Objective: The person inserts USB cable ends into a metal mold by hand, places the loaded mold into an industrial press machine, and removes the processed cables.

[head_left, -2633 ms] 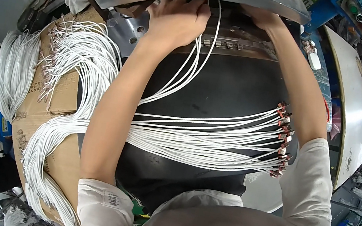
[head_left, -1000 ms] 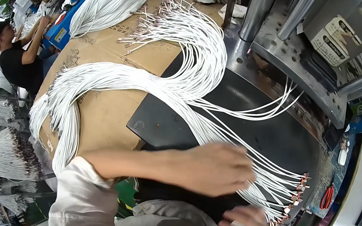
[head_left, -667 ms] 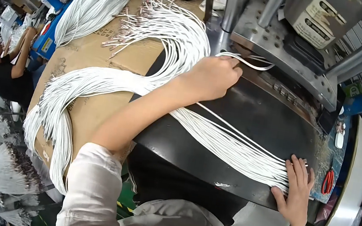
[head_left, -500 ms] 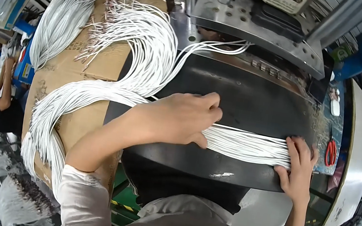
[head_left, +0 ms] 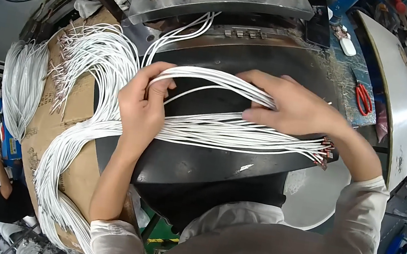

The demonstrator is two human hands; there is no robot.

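Note:
A few white cables (head_left: 212, 76) arch above the black work surface (head_left: 196, 171), held apart from the main bundle. My left hand (head_left: 144, 101) is closed around them at the left end of the arch. Around their right part curl the fingers of my right hand (head_left: 295, 107), hiding where these cables end. Below the hands the other white cables (head_left: 234, 135) lie spread on the surface, their reddish-brown ends at its right edge. Leftward the bundle bends over a cardboard sheet (head_left: 78, 103) and hangs toward me. Several cables (head_left: 177, 32) rise toward the machine.
A metal machine plate (head_left: 224, 4) spans the far side. Red-handled cutters (head_left: 363, 99) and a white device (head_left: 347, 47) lie at the right. Another wire bundle (head_left: 21, 88) sits far left, near a person (head_left: 7, 191). A white round container (head_left: 313, 196) stands below the right edge.
My hands have lifted a few cables off the bundle. My right hand has left the bundle's right end, where the cable tips now show. The whole view has shifted.

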